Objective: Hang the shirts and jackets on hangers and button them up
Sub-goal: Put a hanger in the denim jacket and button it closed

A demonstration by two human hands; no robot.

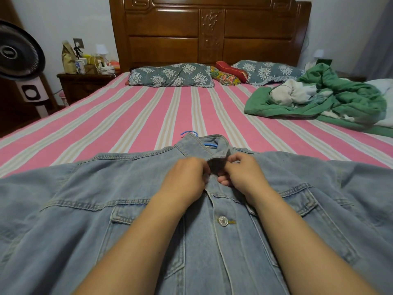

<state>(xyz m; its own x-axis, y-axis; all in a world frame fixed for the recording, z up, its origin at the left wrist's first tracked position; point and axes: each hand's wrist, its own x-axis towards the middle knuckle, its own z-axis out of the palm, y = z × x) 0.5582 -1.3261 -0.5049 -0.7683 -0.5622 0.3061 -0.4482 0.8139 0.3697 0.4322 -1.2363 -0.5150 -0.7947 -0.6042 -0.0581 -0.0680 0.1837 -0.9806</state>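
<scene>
While the jacket [106, 209] lies flat on the bed [127, 116], front side up, both hands work at its neck. The left hand [187, 177] pinches the cloth on its side of the opening. The right hand [244, 173] pinches the flap just under the collar [208, 145]. The two hands are close together, almost touching, with the top of the opening between them. I think they are doing up the top button, but the fingers hide it, so I cannot tell if it is shut yet.

Just past the hands, a blue hanger [190, 133] pokes its hook out of the collar. So the jacket is already on its hanger. That part looks done.

Nearer than the hands, between the two arms, one shiny button [223, 221] sits through its hole. It looks closed. Lower down the front runs out of sight, so I cannot see if more buttons are left.

Far off past the right hand, a green heap [331, 99] of clothes lies on the bed with something white in it. If those are shirts or jackets, they are not hung up yet. So there may be a good bit left to do.
</scene>
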